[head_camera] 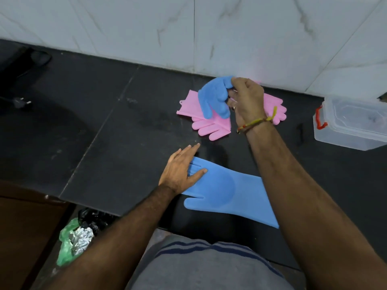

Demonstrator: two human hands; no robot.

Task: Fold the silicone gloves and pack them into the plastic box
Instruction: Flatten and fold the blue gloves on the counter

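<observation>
We look down on a dark stone counter (117,130) that meets a white marbled tile wall (209,32) at twelve o'clock. Our left hand (181,168) lies flat with straight, relaxed fingers, pressing on the finger end of a blue silicone glove (226,191) spread out near the counter's front edge; that glove runs from our hand toward four o'clock, its thumb pointing toward six o'clock, and its cuff passes under our right forearm. Our right hand (247,99), raised at about one o'clock from the flat glove, has its fingers curled and grips a second blue glove (214,97), whose bristled fingers hang down and toward seven o'clock. Beneath and behind that held glove lie pink silicone gloves (209,124) on the counter, one with its fingers pointing toward six o'clock, another showing fingers at three o'clock of our right wrist; how many there are we cannot tell for sure. A braided thread bracelet (257,122) circles our right wrist. The clear plastic box (351,124), lid on and with a red latch (320,118) at its near end, stands at three o'clock, well apart from the gloves. At nine o'clock a black plug (21,102) rests on the counter. At seven o'clock, below the counter edge, sit crumpled green and black plastic bags (73,237) with some foil
</observation>
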